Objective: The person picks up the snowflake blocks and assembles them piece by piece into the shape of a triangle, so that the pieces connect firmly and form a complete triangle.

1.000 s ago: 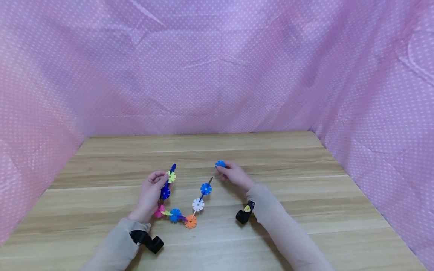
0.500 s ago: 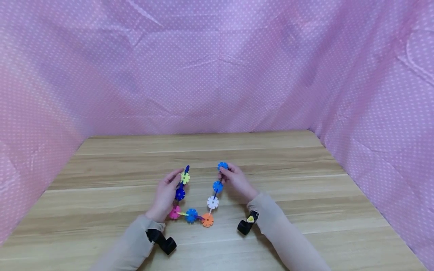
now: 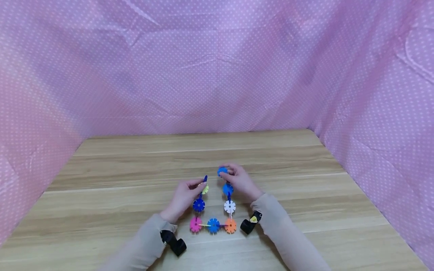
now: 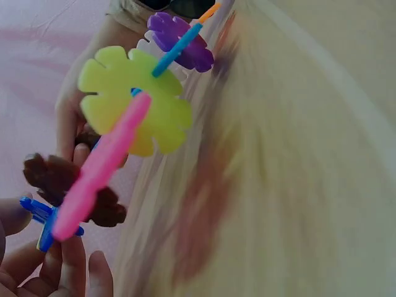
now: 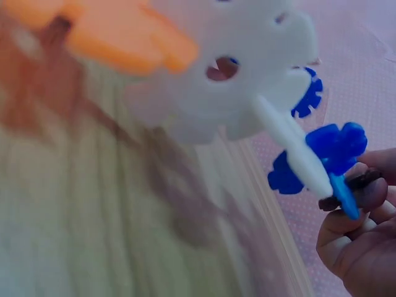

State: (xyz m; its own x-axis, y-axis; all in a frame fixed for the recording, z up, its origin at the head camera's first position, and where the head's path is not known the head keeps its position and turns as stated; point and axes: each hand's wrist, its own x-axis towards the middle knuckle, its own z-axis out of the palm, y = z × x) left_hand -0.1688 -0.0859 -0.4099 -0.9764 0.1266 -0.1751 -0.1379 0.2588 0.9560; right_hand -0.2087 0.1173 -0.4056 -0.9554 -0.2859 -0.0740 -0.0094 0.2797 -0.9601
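Observation:
A U-shaped chain of slotted snowflake discs hangs between the two hands in the head view. My left hand point(image 3: 184, 195) pinches the left arm of the chain at a yellow-green disc point(image 3: 205, 189), a dark blue disc point(image 3: 205, 178) jutting above it. My right hand point(image 3: 241, 181) pinches the other end, by a blue disc point(image 3: 222, 171). Along the bottom run a pink disc point(image 3: 195, 225), a blue disc point(image 3: 213, 225) and an orange disc point(image 3: 230, 226). A brown disc point(image 5: 328, 202) lies between the right fingertips in the right wrist view. The two chain ends are apart.
A wooden table point(image 3: 135, 158) spreads under both hands. Pink dotted cloth point(image 3: 217, 75) encloses its back and sides. Black wrist cameras are strapped over the sleeves, the left one point(image 3: 173, 242) and the right one point(image 3: 251, 223).
The right hand's blue disc, formerly separate, now joins the chain's right end. My left hand has moved right with the chain, bringing both ends closer together.

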